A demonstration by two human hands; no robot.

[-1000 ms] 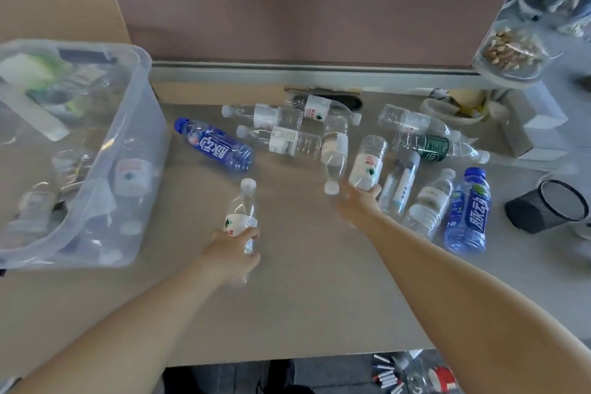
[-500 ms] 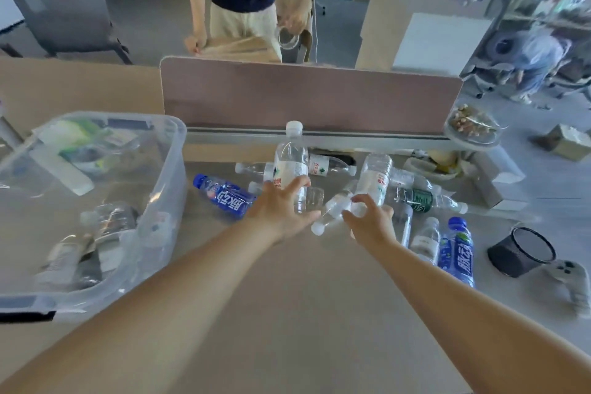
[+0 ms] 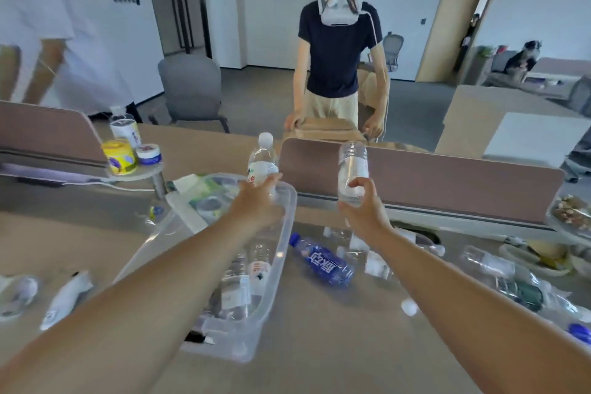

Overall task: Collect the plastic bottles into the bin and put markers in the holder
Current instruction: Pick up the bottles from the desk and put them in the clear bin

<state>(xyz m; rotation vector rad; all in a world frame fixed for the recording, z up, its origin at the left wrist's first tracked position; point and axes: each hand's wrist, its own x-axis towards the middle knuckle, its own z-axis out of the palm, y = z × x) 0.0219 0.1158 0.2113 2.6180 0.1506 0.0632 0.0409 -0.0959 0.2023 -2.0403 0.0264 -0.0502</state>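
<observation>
From the head camera, the only view there is, both of the person's arms reach out over the bench (image 3: 319,345). The left hand (image 3: 256,204) is closed around the lower body of a capped clear bottle (image 3: 262,163), held upright above the far end of the clear plastic bin (image 3: 281,252). The right hand (image 3: 364,211) grips a second clear bottle (image 3: 352,169) by its lower half, off to the right of the bin and above the bench rather than over the opening.

The bin lies on the left half of the bench and already holds several bottles. More wait on the bench to its right: a blue bottle (image 3: 326,262) lying just beside the bin wall, then a scatter of clear ones and a dark green one (image 3: 524,292) toward the right edge. A loose white cap (image 3: 409,308) sits near the right forearm. I see no markers or holder here, though the picture is smeared at the edges, so I would not rule them out.

These bottles look empty, so I judge them very light, thin-walled and apt to crumple or skid under a hard squeeze. A grip round the labelled middle, as both hands have now, seems the sound place. Dropped from this height into the bin, they will likely bounce, so lowering them first looks wise.
</observation>
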